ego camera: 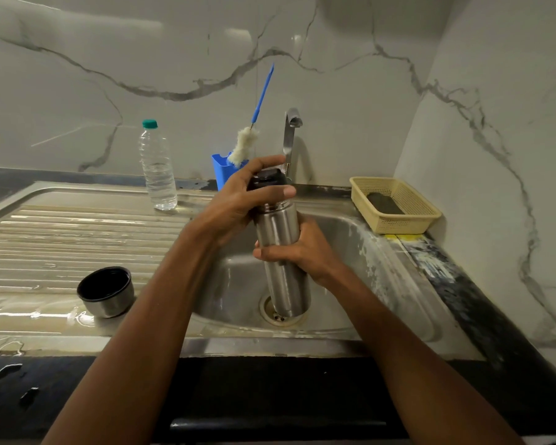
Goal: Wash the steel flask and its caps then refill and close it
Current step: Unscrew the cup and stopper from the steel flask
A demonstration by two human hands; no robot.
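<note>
The steel flask (281,252) stands upright over the sink basin (344,239), its base near the drain. My right hand (297,252) grips its body from the right. My left hand (241,200) wraps its fingers round the black inner cap (267,179) on top of the flask. The steel outer cap (106,292), cup-shaped with a dark inside, sits mouth up on the wet drainboard (61,239) to the left.
A clear plastic water bottle (157,167) with a green lid stands at the back of the drainboard. A blue holder (223,170) with a bottle brush (244,144) sits behind the flask, beside the tap (291,136). A beige basket (395,205) holding a scrub pad sits at the right.
</note>
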